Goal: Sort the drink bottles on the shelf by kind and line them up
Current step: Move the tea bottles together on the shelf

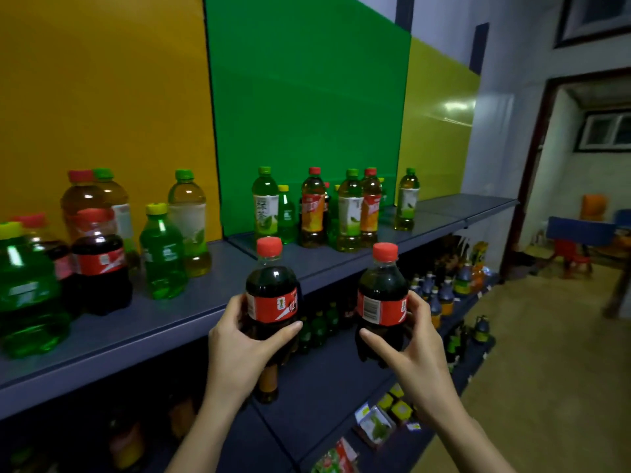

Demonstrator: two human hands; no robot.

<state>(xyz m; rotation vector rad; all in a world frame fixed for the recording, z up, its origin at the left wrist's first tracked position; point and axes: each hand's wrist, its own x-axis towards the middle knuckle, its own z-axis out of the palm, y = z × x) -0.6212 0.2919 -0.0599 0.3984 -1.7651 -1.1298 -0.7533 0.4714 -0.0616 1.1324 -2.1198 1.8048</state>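
Gripping the left cola bottle in the left hand and the right cola bottle in the right hand, fingers curled round the labels. Holding both upright just in front of the shelf edge. Mid-sort, apparently gathering colas. Next, probably setting both down beside the standing cola bottle, off to the left.

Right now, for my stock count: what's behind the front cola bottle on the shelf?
A red-capped amber tea bottle; the cola bottle covers its lower half and anything beyond.

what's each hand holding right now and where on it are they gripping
The left hand grips one cola bottle around its lower body, at and below the red label. The right hand grips a second cola bottle the same way.
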